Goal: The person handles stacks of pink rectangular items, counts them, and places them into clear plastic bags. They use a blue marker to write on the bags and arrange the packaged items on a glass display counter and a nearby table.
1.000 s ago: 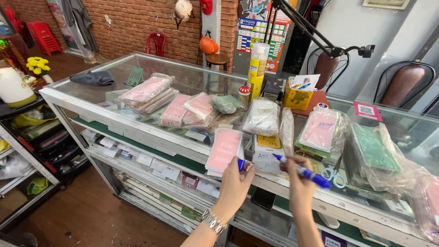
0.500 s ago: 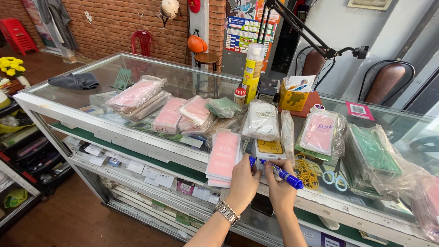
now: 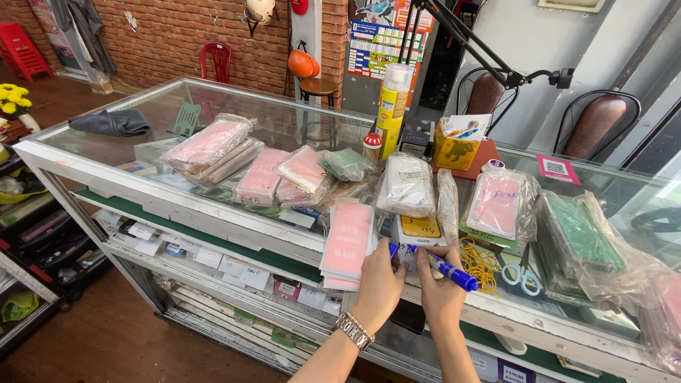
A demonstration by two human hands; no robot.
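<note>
Glass-topped display bench (image 3: 213,135): blue marker pen (image 3: 436,264) is gripped by right hand (image 3: 441,294); its cap end is pinched by left hand (image 3: 379,287), beside pink flat packets (image 3: 347,245).

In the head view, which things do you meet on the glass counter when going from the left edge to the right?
Dark folded cloth → pink packets in clear bags → pink stack at the left hand → blue marker in the right hand → blue-handled scissors → green packets in a bag.
</note>
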